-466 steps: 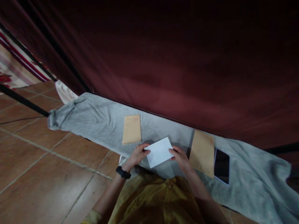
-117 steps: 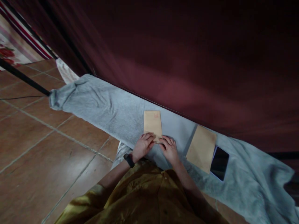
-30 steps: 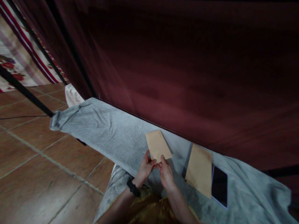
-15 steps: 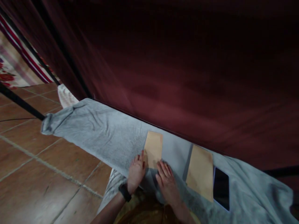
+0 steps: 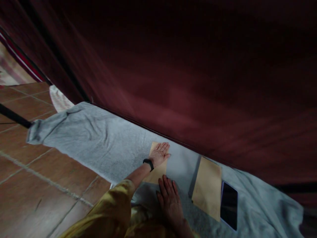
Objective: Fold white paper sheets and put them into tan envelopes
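A tan paper envelope or sheet point(image 5: 156, 175) lies flat on a grey cloth point(image 5: 119, 142); which of the two it is, I cannot tell. My left hand point(image 5: 160, 154), with a dark band at the wrist, rests flat across its upper part, fingers stretched out. The hand and forearm cover much of the tan piece. My right hand point(image 5: 170, 200) lies on the grey surface just below the piece's lower right corner, its fingers extended and holding nothing.
To the right sits a stack of similar tan paper pieces point(image 5: 208, 188), with a dark-screened phone point(image 5: 229, 205) beside it. A dark red curtain point(image 5: 173, 92) hangs along the far edge. Tiled floor point(image 5: 61, 181) shows at the left, and a black pole point(image 5: 15, 115) meets the cloth's left end.
My left hand has moved from the tan piece's lower left edge up onto its upper part. The right hand has slid slightly down. The view has shifted a little.
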The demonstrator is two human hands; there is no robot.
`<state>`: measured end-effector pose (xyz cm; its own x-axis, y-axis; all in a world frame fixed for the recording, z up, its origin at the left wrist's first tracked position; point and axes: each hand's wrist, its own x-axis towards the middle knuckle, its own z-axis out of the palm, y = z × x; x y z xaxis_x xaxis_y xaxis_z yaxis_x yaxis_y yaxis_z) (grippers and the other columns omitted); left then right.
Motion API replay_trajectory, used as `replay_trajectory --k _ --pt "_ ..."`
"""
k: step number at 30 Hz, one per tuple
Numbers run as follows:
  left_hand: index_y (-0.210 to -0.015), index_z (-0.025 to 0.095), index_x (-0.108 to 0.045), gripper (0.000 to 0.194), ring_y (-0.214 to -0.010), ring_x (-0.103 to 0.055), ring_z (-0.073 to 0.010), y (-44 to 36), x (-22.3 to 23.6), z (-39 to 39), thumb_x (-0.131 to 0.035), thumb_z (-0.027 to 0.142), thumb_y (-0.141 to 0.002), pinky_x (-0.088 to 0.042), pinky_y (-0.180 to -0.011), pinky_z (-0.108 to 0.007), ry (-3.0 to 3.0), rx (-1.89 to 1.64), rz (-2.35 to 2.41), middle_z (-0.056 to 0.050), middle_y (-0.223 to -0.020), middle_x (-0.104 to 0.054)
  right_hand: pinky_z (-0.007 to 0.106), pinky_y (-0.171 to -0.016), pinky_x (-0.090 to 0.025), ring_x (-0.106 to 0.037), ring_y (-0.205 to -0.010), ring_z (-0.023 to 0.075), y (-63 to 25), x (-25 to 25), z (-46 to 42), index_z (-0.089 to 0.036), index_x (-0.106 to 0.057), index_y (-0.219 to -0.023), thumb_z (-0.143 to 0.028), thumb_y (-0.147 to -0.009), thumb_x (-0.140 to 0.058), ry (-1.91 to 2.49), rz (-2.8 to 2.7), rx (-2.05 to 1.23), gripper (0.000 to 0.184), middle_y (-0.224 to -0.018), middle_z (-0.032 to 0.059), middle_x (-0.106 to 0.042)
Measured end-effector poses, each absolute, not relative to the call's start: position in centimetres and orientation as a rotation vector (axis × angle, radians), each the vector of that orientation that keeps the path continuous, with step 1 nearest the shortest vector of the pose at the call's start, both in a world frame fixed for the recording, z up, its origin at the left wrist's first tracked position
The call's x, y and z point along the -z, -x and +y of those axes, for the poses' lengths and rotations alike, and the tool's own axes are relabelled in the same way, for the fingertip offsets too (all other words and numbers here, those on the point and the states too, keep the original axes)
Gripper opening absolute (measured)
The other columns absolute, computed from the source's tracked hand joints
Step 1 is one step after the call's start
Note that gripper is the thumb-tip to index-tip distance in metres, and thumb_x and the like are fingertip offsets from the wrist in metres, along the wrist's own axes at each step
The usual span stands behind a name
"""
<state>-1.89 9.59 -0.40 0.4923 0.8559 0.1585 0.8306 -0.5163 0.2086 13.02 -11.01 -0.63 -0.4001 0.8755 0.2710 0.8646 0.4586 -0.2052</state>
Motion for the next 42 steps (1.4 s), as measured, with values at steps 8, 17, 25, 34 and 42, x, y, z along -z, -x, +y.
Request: replay_trajectory --k 8,17,25,34,42 --pt "-0.159 0.016 -0.034 0.063 -0.155 -0.026 -0.0193 3.4 1.8 6.3 -0.028 0.051 -0.107 -0.013 -0.128 -0.042 -2.728 -0.400 1.270 -0.011 -0.165 -0.035 0.044 -0.123 -0.031 -0.047 -0.145 0.0231 -13.3 1.1 -10.7 -0.024 -0.039 -0.158 -0.033 -0.106 -0.045 1.494 -2.381 -0.093 0.053 -0.160 0.0058 -0.045" --pt "-0.156 0.017 -0.038 0.053 -0.154 -0.029 -0.0211 4.5 0.1 -0.7 -0.037 0.033 -0.105 -0.021 -0.128 -0.044 -2.639 -0.418 1.207 -0.010 -0.164 -0.038 0.048 -0.122 -0.036 -0.055 -0.137 0.0220 -13.6 1.0 -10.8 -0.024 -0.059 -0.142 -0.023 -0.105 -0.036 1.463 -2.208 -0.386 0.044 -0.147 0.0056 -0.061" --pt "-0.158 0.016 -0.035 0.062 -0.152 -0.033 -0.0289 5.8 -1.0 -6.1 -0.048 0.040 -0.102 -0.023 -0.127 -0.050 -2.653 -0.341 1.076 -0.014 -0.161 -0.043 0.042 -0.121 -0.039 -0.048 -0.143 0.0193 -13.8 0.1 -6.4 -0.020 -0.061 -0.140 -0.032 -0.109 -0.027 1.466 -2.065 -0.528 0.048 -0.151 0.0086 -0.057" --pt "-0.159 0.023 -0.034 0.064 -0.154 -0.029 -0.0277 6.3 -1.7 -7.5 -0.038 0.056 -0.105 -0.019 -0.127 -0.050 -2.662 -0.204 1.025 -0.008 -0.164 -0.038 0.041 -0.130 -0.012 -0.017 -0.158 0.0196 -10.6 -1.2 5.2 -0.015 -0.026 -0.163 -0.044 -0.108 -0.025 1.573 -2.554 -0.415 0.062 -0.170 0.0071 -0.020" --pt "-0.161 0.026 -0.031 0.065 -0.154 -0.029 -0.0264 6.6 -2.1 -7.6 -0.041 0.056 -0.104 -0.020 -0.127 -0.049 -2.650 -0.255 1.017 -0.006 -0.164 -0.039 0.042 -0.129 -0.005 -0.009 -0.159 0.0210 -10.2 -1.0 7.8 -0.006 -0.019 -0.163 -0.046 -0.108 -0.018 1.787 -2.465 -0.393 0.068 -0.170 0.0120 -0.014"
